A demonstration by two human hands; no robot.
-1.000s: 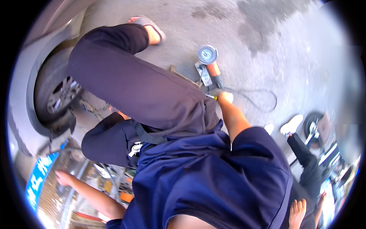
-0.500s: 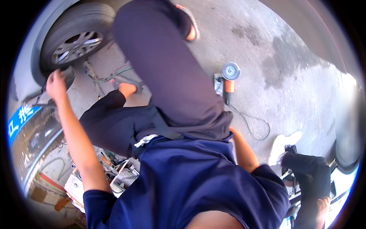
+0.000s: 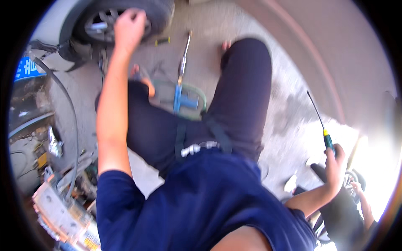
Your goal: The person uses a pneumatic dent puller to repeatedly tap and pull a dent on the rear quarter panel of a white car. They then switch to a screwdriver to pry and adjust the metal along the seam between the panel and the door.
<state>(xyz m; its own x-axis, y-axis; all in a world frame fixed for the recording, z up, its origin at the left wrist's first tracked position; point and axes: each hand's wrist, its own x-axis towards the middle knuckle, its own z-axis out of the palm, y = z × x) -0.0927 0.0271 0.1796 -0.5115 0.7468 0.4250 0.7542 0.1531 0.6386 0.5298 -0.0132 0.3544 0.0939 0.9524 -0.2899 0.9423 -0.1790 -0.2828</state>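
Note:
My left hand (image 3: 130, 26) is raised over the dark tire (image 3: 161, 16) and spoked wheel (image 3: 108, 23) at the upper left, fingers curled; whatever they may hold is hidden. My right hand (image 3: 335, 163), at the right, grips a screwdriver (image 3: 328, 139) with a green-and-yellow handle, its long blade pointing up beside the car's bodywork (image 3: 326, 58). On the floor between my legs lies a blue pneumatic tool (image 3: 178, 100) with a long metal shaft. A small yellow-and-black object (image 3: 163, 41) lies below the tire.
A grey hose (image 3: 67, 96) runs down the left past a blue sign (image 3: 27, 67) and a cluttered metal case (image 3: 63, 213). Another person's dark-clothed leg (image 3: 343, 209) and hand (image 3: 356, 187) are at the lower right. Concrete floor (image 3: 284, 108) lies under the bodywork.
My left hand has risen to the wheel. My right hand has swung up and outward with the screwdriver. The view has shifted: the grinder is out of sight and the blue tool shows.

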